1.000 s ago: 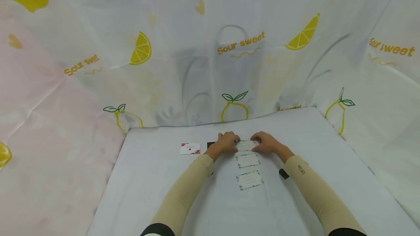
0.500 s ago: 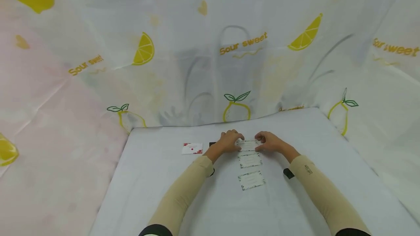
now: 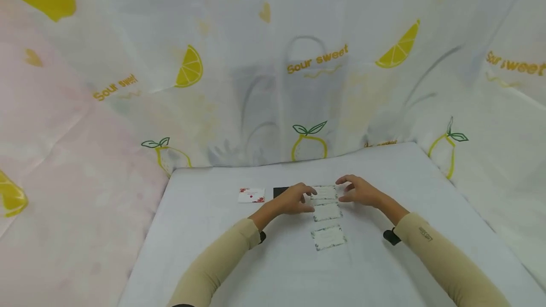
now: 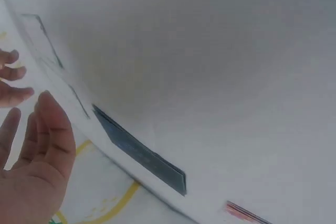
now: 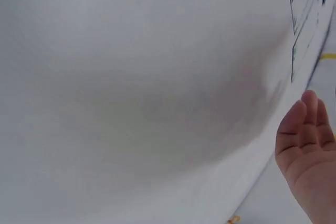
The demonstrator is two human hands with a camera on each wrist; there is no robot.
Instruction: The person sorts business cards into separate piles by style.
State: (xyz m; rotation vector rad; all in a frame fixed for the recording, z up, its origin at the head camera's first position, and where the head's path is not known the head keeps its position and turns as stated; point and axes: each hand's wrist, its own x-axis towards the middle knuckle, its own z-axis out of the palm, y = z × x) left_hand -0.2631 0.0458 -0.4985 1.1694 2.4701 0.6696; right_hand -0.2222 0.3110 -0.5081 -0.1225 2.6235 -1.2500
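Three white cards with leafy borders lie in a column on the white table: a far card (image 3: 325, 193), a middle card (image 3: 327, 212) and a near card (image 3: 329, 238). The far and middle ones sit close edge to edge; a gap separates the near one. At the far card's left side is my left hand (image 3: 294, 199), fingers relaxed and holding nothing, its fingertips overlapping the card's edge in the head view. My right hand (image 3: 360, 190) hovers just right of the far card, thumb and fingers spread, palm bare in the right wrist view.
A small stack of dark cards (image 4: 142, 153) lies left of the column, partly behind the left hand in the head view. Farther left is a stack of white cards with red flowers (image 3: 251, 195). A lemon-print curtain (image 3: 239, 108) hangs behind the table's back edge.
Both hands have come away from the far card's sides, the left toward the lower left, the right to the right. More of the dark stack shows now. The cards keep their layout.
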